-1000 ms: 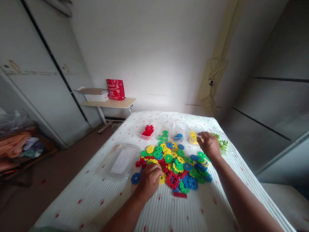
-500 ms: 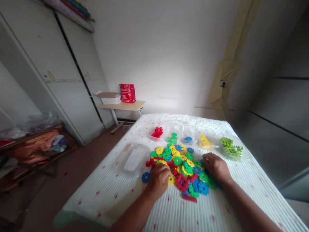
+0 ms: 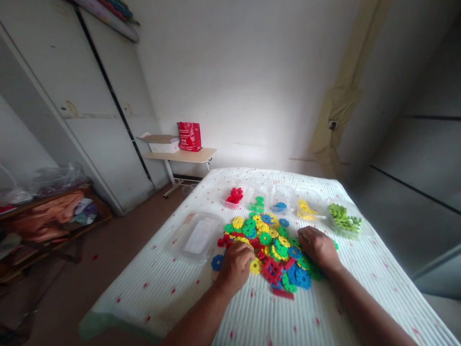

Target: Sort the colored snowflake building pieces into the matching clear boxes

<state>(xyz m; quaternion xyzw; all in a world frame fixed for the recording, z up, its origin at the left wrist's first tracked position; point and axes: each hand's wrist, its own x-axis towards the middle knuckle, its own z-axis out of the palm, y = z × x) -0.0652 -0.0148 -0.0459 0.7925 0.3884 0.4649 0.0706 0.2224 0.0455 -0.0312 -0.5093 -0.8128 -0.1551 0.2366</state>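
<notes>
A heap of flat plastic gear-shaped pieces [image 3: 271,240] in red, yellow, green and blue lies on a white dotted bed cover [image 3: 252,312]. My left hand [image 3: 235,265] rests on the heap's near left edge, fingers curled down over the pieces. On the heap's right side my right hand [image 3: 319,247] lies knuckles up, fingers bent onto the pieces. What either hand grips is hidden under the fingers. Behind the heap stand small clear tubs: one with red pieces [image 3: 234,196], one with blue [image 3: 278,207], one with yellow [image 3: 305,210], one with light green [image 3: 345,221].
A clear lid or tray [image 3: 199,237] lies left of the heap. A lone blue piece [image 3: 217,262] sits by my left hand. Beyond the bed stands a small table [image 3: 182,156] with a red bag [image 3: 189,136] and a box. A wardrobe and cluttered shelf stand to the left.
My right hand came back from the yellow tub at the far right to the heap's right side. My left hand stayed on the heap's near left edge. The view shifted.
</notes>
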